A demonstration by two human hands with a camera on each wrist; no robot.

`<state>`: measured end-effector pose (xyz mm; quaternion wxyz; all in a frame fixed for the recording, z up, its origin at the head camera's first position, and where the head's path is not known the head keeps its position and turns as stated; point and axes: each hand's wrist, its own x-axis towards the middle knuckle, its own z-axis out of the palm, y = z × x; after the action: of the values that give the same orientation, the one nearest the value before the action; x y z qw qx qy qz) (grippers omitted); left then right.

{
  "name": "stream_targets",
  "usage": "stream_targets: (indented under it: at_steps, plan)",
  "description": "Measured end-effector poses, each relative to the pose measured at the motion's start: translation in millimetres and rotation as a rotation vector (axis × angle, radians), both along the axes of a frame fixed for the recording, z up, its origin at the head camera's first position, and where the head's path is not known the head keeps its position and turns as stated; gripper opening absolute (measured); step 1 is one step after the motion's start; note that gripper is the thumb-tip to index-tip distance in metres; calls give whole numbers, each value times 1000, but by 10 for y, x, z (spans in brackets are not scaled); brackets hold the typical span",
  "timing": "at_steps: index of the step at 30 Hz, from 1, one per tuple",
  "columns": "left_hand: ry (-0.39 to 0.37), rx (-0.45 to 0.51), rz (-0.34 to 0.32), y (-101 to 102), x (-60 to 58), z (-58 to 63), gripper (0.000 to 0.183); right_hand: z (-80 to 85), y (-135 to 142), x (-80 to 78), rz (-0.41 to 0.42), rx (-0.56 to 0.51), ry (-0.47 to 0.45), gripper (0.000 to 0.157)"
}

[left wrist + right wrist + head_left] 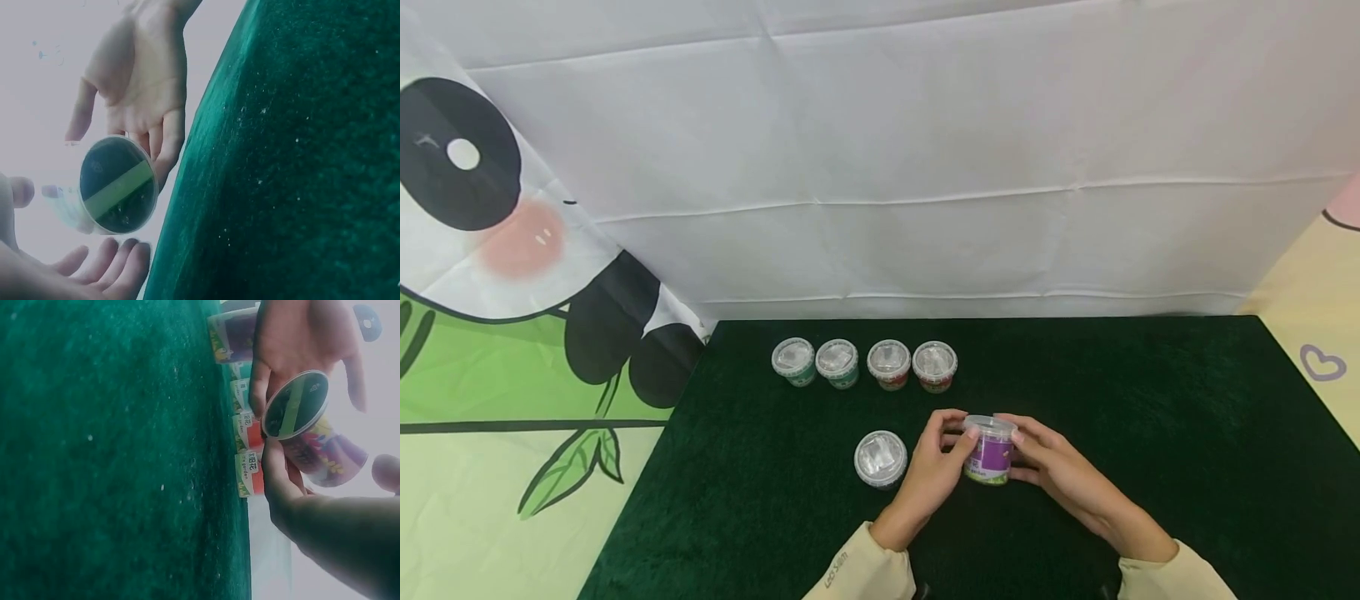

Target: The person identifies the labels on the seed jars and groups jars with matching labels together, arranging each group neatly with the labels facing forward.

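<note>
Both hands hold a clear plastic tub (989, 454) with a purple label, upright over the green cloth near the front. My left hand (934, 468) grips its left side, thumb toward the front near the rim. On the opposite side my right hand (1063, 473) holds it, thumb also near the top edge. The left wrist view shows the tub's round base (119, 184), dark with a light green strip across it. In the right wrist view, flowers are printed on the tub's side (325, 453). Just left of the left hand stands another lidded tub (880, 459).
Toward the back of the green-covered table (1112, 392) stand two teal-labelled tubs (793, 360) and, to their right, two red-labelled tubs (935, 367), all lidded. A white cloth wall (925, 167) rises behind the table's far edge. Printed cloth (482, 367) hangs on the left.
</note>
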<state>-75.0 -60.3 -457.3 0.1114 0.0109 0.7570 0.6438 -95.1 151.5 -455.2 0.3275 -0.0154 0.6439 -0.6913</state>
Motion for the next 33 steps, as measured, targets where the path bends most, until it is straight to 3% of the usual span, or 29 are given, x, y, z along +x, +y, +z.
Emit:
stream_targets:
  at_steps: [6,12,17,27,33]
  plan:
    - [-37,66,-39,-13,1,-17,43,14,-8,-3,14,-24,-25,65]
    - [-21,72,26,6,11,-26,40,5,-35,27,-24,26,50,60]
    - [-9,46,81,16,13,-50,40,24,-62,55,-32,76,108,61]
    - [35,-52,94,70,45,-91,45,32,-167,63,-76,156,125,56]
    - [16,-43,94,81,59,-78,45,18,-152,50,-63,146,114,57]
